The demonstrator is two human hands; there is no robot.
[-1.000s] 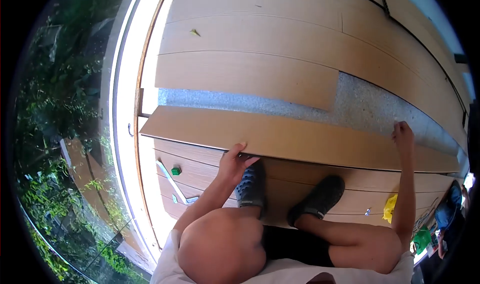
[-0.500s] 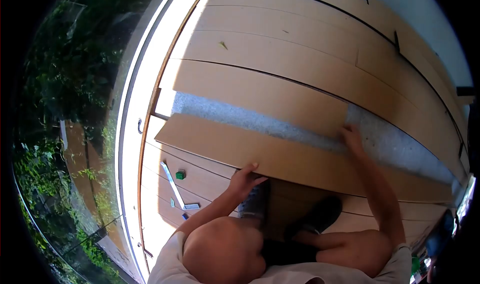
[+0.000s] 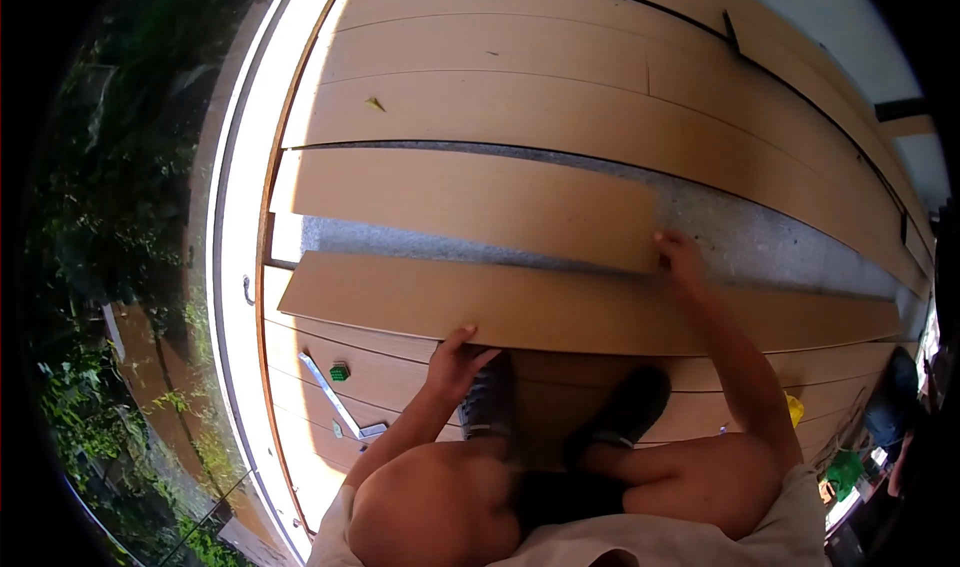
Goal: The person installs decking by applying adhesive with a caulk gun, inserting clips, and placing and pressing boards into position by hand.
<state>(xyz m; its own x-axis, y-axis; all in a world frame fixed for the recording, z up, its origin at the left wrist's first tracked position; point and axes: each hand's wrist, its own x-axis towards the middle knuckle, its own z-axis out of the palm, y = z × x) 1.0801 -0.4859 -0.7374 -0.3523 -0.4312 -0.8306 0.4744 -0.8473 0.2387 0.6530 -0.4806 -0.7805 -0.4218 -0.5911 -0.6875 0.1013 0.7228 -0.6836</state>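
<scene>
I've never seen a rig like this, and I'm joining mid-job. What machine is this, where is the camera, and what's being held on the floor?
There is no machine: these are a person's bare hands. The only camera is worn on the head, looking forward and down, so knees and dark shoes show at the bottom. The left hand grips the near edge of the long plank. The right hand holds a corner of the shorter plank, lying beyond it. Grey surface shows between the boards. Nearby on the left lie an L-shaped tool and a small green block; farther off lies a leaf-like scrap.
</scene>
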